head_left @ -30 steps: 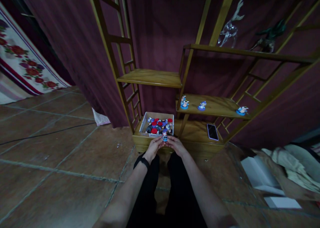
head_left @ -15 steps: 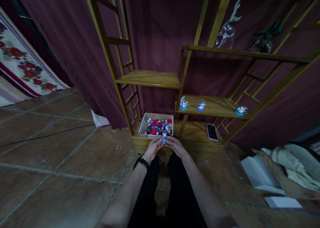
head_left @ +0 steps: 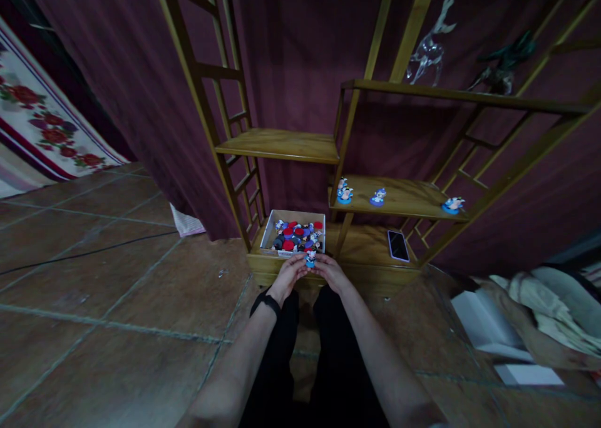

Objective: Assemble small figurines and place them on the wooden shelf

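Between the fingertips of both hands is a small toy figurine [head_left: 310, 259] with a blue base and a white and red upper part. My left hand [head_left: 290, 275] grips it from the left, fingers closed. On the other side my right hand [head_left: 332, 273] pinches it too. Just beyond the hands sits an open cardboard box [head_left: 266, 235] on the lowest shelf, full of small figurines with red, purple and dark bases. Several more figurines stand on the shelf to the right: a blue-based one [head_left: 345, 194], a purple-based one [head_left: 378, 196] and another blue-based one [head_left: 452, 205].
The wooden shelf unit [head_left: 282, 145] stands against a dark red curtain [head_left: 300, 52]. A phone [head_left: 398, 246] lies on the lowest shelf at right. Higher up are a clear deer ornament [head_left: 426, 59] and a dark green ornament [head_left: 504, 62]. White boxes [head_left: 488, 328] lie on the floor at right.
The figurine between my hands has turned: a purple top showed before, and now a white and red part shows above its blue base. Both hands stay in nearly the same place.
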### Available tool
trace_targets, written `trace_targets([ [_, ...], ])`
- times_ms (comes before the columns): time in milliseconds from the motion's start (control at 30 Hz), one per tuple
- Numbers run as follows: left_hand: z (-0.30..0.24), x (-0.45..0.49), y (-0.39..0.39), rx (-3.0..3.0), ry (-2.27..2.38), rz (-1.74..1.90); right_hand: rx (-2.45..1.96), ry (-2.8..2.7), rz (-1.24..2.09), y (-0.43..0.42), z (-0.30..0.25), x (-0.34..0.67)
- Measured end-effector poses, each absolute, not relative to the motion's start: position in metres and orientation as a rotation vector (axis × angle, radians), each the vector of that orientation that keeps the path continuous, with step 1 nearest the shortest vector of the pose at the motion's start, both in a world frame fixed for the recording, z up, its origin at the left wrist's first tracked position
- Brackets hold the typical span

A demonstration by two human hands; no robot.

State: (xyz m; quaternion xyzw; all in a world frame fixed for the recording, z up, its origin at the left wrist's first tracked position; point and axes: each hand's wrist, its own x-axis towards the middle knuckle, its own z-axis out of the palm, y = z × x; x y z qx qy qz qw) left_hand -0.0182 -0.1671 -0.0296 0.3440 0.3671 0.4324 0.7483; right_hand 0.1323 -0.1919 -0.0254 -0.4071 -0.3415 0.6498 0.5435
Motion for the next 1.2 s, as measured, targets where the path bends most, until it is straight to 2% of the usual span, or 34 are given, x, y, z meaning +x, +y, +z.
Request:
trace_targets([
  [1200, -0.0225, -0.0171, -0.1684, 0.72, 0.882, 0.94, -0.972, -0.816, 1.561, -0.1935, -0.0232, 0.1349],
])
